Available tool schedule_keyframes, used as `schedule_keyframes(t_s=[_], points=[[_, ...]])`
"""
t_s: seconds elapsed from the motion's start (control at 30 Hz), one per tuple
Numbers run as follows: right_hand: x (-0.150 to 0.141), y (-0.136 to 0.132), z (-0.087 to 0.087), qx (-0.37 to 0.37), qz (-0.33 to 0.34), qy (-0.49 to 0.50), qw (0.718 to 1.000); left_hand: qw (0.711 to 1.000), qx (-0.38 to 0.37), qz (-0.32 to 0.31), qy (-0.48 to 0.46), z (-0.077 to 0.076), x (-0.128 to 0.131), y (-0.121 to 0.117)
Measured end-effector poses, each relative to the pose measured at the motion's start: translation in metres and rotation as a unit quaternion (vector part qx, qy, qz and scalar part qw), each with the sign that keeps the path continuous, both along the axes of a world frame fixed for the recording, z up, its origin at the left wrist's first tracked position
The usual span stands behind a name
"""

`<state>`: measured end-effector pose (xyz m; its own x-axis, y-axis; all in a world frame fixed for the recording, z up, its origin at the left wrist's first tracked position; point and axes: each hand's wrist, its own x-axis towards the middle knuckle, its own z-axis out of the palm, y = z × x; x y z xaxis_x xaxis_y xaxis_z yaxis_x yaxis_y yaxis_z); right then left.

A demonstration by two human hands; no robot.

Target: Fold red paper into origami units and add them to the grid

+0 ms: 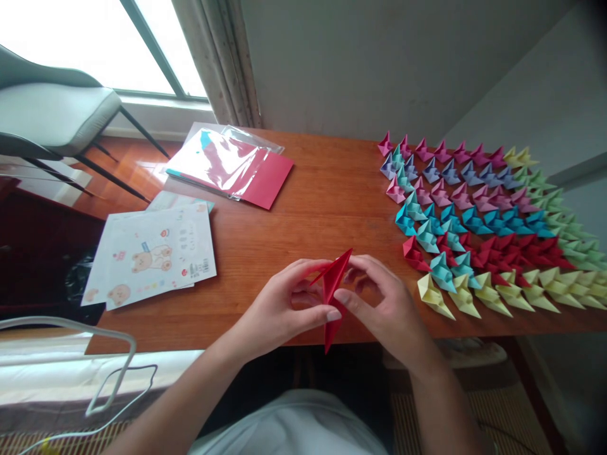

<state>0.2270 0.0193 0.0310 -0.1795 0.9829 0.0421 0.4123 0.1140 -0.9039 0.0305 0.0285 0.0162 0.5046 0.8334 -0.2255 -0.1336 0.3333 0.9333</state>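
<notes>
A red folded paper piece [336, 278], long and pointed at both ends, is held upright over the table's front edge. My left hand [294, 297] grips it from the left, thumb across its lower half and fingers behind. From the right, my right hand [379, 294] pinches it with the thumb on its near face, the fingers curled behind. A narrow red flap sticks out to the left near the top. Rows of folded paper figures stand on the right: red ones [502, 256], blue ones [493, 221] and pale yellow ones [515, 297], among other colours.
On the wooden table [332, 189], a plastic-wrapped pack of coloured paper [270, 180] lies at the back left. White sheets with bear drawings [152, 253] lie nearer on the left. Beyond the table are a grey chair [57, 114] and a curtain [218, 57].
</notes>
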Motion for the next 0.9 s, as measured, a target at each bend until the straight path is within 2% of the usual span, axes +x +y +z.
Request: schedule_keyframes(t_s=[0.1, 0.2, 0.33, 0.47, 0.63, 0.77, 0.9], points=[[0.0, 0.0, 0.001, -0.001, 0.001, 0.002, 1.0, 1.0, -0.022, 0.005, -0.015, -0.002, 0.0, 0.0], [0.0, 0.0, 0.001, 0.006, -0.008, 0.001, 1.0, 1.0, -0.006, 0.021, 0.003, -0.003, -0.001, -0.001], [-0.004, -0.003, 0.003, 0.025, -0.027, -0.019, 0.999, 0.996, 0.064, 0.039, 0.054, -0.001, 0.0, -0.002], [-0.011, -0.008, 0.004, 0.034, -0.048, -0.059, 0.997, 0.98, 0.142, 0.061, 0.128, 0.003, 0.003, -0.005], [-0.013, -0.012, -0.008, 0.016, -0.032, -0.033, 0.999, 0.967, 0.193, 0.057, 0.154, 0.005, 0.004, -0.007], [-0.009, -0.011, -0.015, -0.005, -0.027, -0.014, 1.0, 0.974, 0.177, 0.051, 0.133, 0.005, 0.003, -0.008], [-0.006, -0.009, -0.011, 0.016, -0.02, -0.012, 1.0, 0.993, 0.096, 0.039, 0.059, 0.003, -0.003, -0.008]])
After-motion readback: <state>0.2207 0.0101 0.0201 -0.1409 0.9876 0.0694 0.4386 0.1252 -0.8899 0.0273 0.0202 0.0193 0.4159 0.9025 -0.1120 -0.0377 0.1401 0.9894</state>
